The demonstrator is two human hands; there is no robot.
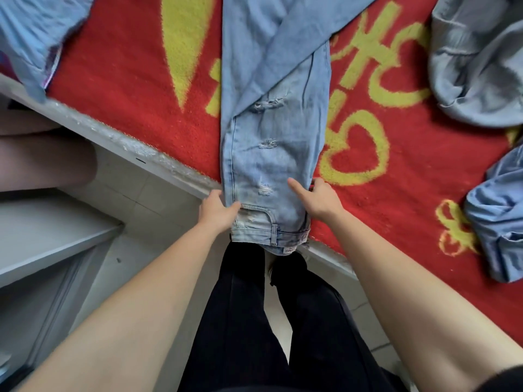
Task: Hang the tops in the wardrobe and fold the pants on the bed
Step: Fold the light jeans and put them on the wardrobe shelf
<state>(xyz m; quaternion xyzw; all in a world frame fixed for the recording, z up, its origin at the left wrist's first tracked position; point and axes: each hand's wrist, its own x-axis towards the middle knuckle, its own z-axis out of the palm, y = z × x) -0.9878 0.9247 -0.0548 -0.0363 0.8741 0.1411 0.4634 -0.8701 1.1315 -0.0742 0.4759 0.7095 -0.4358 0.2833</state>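
Left hand (218,212) pinched the jeans (271,137) at their left edge, by the waistband. Right hand (317,198) clamped on the right edge, forefinger laid flat on top. Jeans lay lengthwise on the bed (127,94), waistband overhanging its corner. Risk: a pull toward the body could slide them off; the skewed top leg could fold unevenly.

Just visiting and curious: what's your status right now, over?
Left hand, right hand grip jeans near waistband. Jeans stretched lengthwise on red blanket. Nothing blocking; other clothes lie aside.
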